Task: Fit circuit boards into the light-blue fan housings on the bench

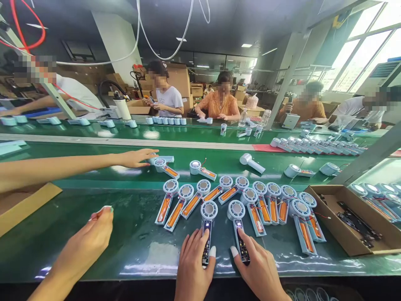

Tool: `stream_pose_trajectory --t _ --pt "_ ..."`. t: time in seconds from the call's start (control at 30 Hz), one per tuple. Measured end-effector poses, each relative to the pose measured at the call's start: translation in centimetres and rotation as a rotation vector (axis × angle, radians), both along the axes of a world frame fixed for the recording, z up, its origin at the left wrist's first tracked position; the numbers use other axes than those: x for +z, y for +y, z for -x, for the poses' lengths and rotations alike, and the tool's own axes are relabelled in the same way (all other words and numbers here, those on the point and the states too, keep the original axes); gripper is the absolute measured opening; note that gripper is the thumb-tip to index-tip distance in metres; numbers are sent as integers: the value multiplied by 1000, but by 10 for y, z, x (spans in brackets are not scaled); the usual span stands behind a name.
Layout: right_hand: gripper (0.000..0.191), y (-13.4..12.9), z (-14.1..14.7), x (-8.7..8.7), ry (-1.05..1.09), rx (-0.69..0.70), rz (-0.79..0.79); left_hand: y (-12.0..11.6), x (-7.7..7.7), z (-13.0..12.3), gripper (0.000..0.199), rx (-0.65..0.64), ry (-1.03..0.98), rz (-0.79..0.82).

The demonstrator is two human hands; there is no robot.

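Two pale-blue handheld fans lie near the front edge of the bench with their circuit boards showing and small displays lit. My left hand (194, 260) holds the left fan (209, 210) by its handle, index finger on the board and thumb along the right side. The right fan (236, 210) is gripped at the handle by my right hand (258, 262), with a finger on the board near the lit display. Both thumbs wear white finger covers. Behind them, several open fans (186, 191) show orange batteries and wires in their handles.
A cardboard box (351, 246) with black circuit boards (360, 223) stands at right. From the left reach a co-worker's two hands, one (136, 158) at fans on the green belt (125, 175), the other (90, 234) over the bench. Several people sit across the line.
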State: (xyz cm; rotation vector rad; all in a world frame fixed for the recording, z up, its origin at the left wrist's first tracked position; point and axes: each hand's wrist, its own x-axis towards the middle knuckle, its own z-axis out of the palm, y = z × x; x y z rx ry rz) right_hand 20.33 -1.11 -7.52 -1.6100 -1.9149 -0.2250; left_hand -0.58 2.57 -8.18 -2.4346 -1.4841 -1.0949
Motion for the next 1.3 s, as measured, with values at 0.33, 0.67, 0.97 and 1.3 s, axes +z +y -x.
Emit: stream_pose_trajectory --t 0.33,0.67,0.97,1.3 --pt "60 9 -11 -15 -9 109 5 15 -18 13 68 -83 258 -125" --pt "61 6 -3 -2 22 59 -47 10 -9 0 63 -68 137 -34" --pt "50 6 0 5 58 34 -58 7 2 -7 55 -55 30 39" --pt "62 9 30 5 -71 -153 127 -1 6 -25 65 -151 -217 275"
